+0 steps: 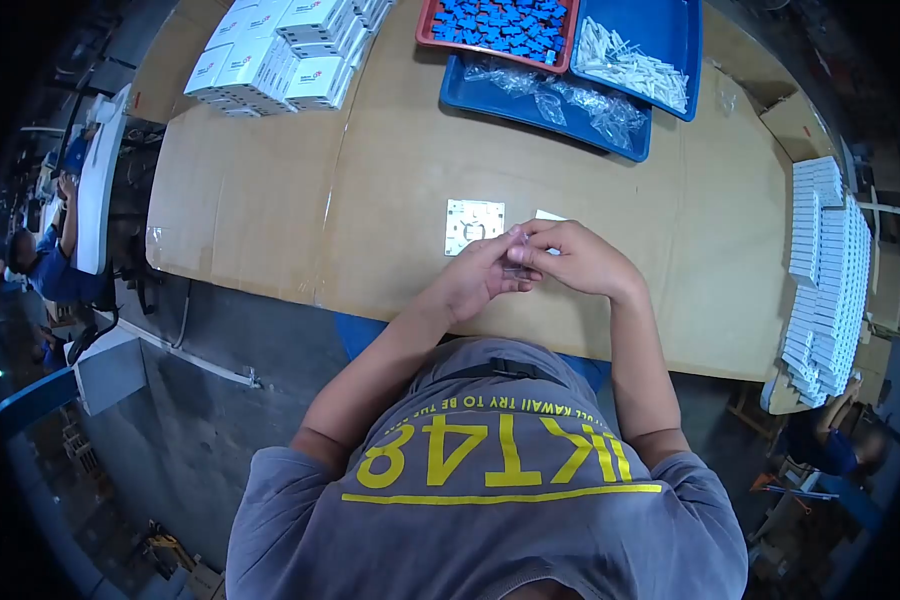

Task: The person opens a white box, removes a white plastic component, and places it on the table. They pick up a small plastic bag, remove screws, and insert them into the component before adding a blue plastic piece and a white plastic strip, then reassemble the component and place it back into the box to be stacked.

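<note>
My left hand (477, 277) and my right hand (577, 258) meet over the near part of the table. Their fingers are closed around a small clear plastic piece (519, 268), perhaps a little bag; much of it is hidden by the fingers. Just beyond my left hand lies a square white plate (457, 232) with cut-outs and dark marks, flat on the cardboard. Behind my right hand, the edge of another white piece (547, 215) shows, mostly covered.
A red tray (440, 42) of blue plastic parts, a blue tray (692, 60) of white plugs and a lower blue tray (470, 100) of clear bags stand at the back. White boxes (260, 60) are stacked back left, white pieces (820, 290) at right. Other people sit farther off.
</note>
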Action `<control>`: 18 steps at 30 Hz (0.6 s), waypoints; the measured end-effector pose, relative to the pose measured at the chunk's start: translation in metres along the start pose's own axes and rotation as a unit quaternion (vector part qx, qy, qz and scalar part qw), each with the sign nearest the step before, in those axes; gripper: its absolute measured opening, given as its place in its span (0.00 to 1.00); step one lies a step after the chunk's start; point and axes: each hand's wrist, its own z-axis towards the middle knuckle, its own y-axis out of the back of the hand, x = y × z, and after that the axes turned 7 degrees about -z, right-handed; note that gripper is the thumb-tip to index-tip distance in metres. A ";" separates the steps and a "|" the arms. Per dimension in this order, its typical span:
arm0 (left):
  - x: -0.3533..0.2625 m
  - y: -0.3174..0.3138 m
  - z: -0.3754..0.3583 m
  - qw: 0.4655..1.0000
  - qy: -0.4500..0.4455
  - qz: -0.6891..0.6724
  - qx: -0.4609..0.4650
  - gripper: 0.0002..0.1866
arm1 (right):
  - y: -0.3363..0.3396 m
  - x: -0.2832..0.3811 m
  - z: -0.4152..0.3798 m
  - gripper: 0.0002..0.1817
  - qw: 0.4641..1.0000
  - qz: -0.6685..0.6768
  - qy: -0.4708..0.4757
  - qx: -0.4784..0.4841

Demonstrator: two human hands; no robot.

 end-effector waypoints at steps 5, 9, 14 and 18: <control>-0.002 -0.010 -0.001 1.000 -0.015 0.010 0.004 0.21 | -0.006 0.003 -0.004 0.12 0.974 -0.213 0.034 -0.061; 0.001 -0.004 0.003 0.999 -0.033 0.008 -0.013 0.22 | -0.012 -0.002 -0.001 0.11 0.965 -0.239 0.042 -0.100; -0.001 0.000 -0.001 0.999 -0.033 0.003 0.002 0.22 | -0.010 -0.002 -0.001 0.11 0.979 -0.175 0.033 -0.097; -0.005 -0.007 -0.002 1.000 -0.015 0.025 -0.013 0.22 | -0.014 -0.003 -0.004 0.11 0.976 -0.168 0.055 -0.130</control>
